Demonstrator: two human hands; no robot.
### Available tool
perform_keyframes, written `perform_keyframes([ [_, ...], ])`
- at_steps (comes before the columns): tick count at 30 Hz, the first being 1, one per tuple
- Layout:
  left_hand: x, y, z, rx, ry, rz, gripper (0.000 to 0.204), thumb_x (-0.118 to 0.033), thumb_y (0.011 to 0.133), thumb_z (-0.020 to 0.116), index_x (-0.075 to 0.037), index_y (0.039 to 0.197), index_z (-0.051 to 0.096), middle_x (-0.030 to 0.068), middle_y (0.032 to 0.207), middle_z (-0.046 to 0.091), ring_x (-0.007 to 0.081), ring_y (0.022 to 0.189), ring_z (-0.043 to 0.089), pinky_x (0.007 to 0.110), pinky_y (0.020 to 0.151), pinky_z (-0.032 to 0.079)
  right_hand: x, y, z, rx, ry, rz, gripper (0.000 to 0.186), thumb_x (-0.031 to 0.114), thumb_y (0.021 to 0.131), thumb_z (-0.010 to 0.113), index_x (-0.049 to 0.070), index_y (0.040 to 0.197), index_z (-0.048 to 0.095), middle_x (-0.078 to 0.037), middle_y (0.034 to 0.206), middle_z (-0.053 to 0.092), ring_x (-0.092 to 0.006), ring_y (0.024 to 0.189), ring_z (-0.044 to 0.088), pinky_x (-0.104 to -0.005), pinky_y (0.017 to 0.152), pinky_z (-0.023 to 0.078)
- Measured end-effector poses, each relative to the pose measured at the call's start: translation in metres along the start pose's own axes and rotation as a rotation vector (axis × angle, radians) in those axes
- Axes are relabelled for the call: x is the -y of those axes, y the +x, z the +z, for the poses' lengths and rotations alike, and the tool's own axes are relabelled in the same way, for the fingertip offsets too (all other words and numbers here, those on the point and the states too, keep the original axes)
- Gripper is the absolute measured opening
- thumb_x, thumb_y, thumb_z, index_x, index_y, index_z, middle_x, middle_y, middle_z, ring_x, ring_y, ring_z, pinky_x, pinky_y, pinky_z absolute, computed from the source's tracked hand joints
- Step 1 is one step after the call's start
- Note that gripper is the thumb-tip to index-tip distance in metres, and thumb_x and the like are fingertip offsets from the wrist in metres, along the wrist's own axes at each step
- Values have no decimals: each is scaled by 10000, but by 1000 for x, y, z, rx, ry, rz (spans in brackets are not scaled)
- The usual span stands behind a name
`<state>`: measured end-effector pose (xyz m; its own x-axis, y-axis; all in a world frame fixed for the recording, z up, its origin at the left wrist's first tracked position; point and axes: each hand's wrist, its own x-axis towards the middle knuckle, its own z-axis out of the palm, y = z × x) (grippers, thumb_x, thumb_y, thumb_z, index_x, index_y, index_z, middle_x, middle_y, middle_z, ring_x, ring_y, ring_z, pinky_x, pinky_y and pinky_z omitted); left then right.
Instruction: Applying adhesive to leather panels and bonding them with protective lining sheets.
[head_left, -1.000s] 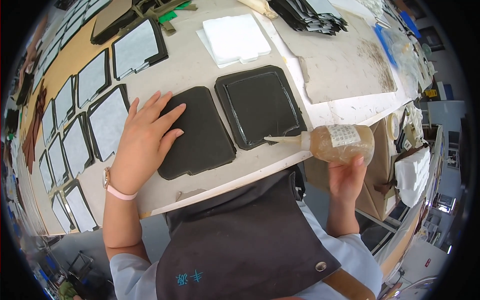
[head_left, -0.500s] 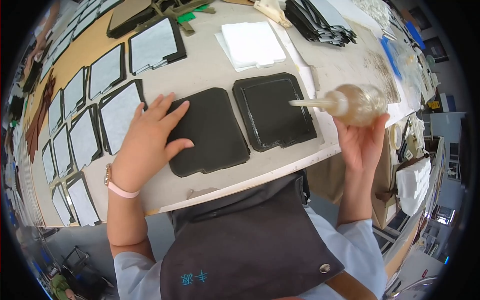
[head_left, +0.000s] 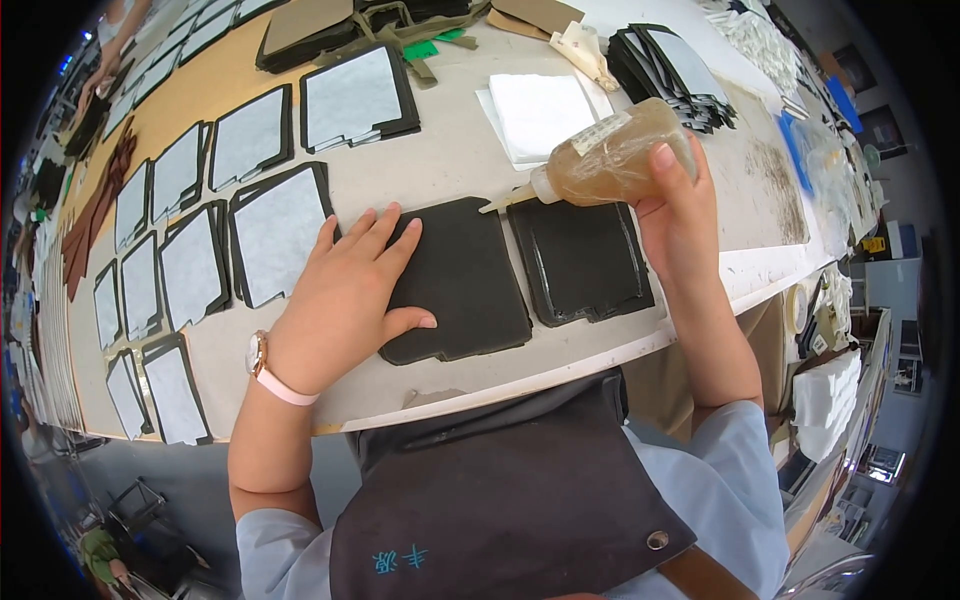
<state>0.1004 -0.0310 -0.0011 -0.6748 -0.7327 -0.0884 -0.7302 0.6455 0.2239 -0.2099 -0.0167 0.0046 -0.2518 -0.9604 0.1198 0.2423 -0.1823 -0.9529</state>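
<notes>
My left hand (head_left: 350,290) lies flat with fingers spread over the left edge of a plain black panel (head_left: 460,280), which has a notched near edge. My right hand (head_left: 680,210) grips a clear squeeze bottle (head_left: 615,155) of amber liquid, tilted with its thin nozzle pointing left. The nozzle tip is at the panel's upper right corner; whether it touches cannot be told. Under the bottle, to the right, is a second black panel (head_left: 590,265) with a shiny wet-looking line along its edges. Its top edge is partly hidden by the bottle and nozzle.
Rows of black pieces with white sheets (head_left: 275,235) cover the table's left side. A white sheet stack (head_left: 540,115) lies behind the panels, a fanned black stack (head_left: 670,75) at back right. Dark green straps (head_left: 400,30) lie at the back. The table's near edge runs before me.
The right hand has brought the bottle left and tipped it, so its nozzle moved from over the right panel to the left panel's corner. My left hand stays on the left panel.
</notes>
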Motion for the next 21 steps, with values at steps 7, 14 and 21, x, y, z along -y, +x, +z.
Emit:
perform_keyframes([
  [7, 0, 1, -1, 8, -2, -10, 854, -442, 761, 774, -63, 1452, 444, 180, 1527, 396, 359, 1405, 389, 530, 1164, 272, -6, 5, 5, -4, -45, 11, 711, 321, 858, 782, -35, 1321, 377, -163, 1220, 541, -220, 1089, 610, -383, 913, 545],
  [14, -1, -1, -1, 1, 1, -11, 855, -443, 762, 772, -68, 1455, 441, 177, 1529, 395, 358, 1405, 390, 518, 1164, 281, -5, 4, -1, 1, -93, 52, 653, 333, 870, 765, -27, 1292, 421, -139, 1155, 578, -182, 1046, 617, -330, 869, 537],
  [21, 0, -1, 1, -32, 10, 27, 825, -439, 778, 763, -22, 1423, 462, 213, 1498, 421, 384, 1376, 419, 522, 1138, 321, -7, 4, 2, -18, -79, 37, 618, 339, 867, 764, -12, 1269, 452, -110, 1117, 597, -160, 1000, 619, -311, 850, 526],
])
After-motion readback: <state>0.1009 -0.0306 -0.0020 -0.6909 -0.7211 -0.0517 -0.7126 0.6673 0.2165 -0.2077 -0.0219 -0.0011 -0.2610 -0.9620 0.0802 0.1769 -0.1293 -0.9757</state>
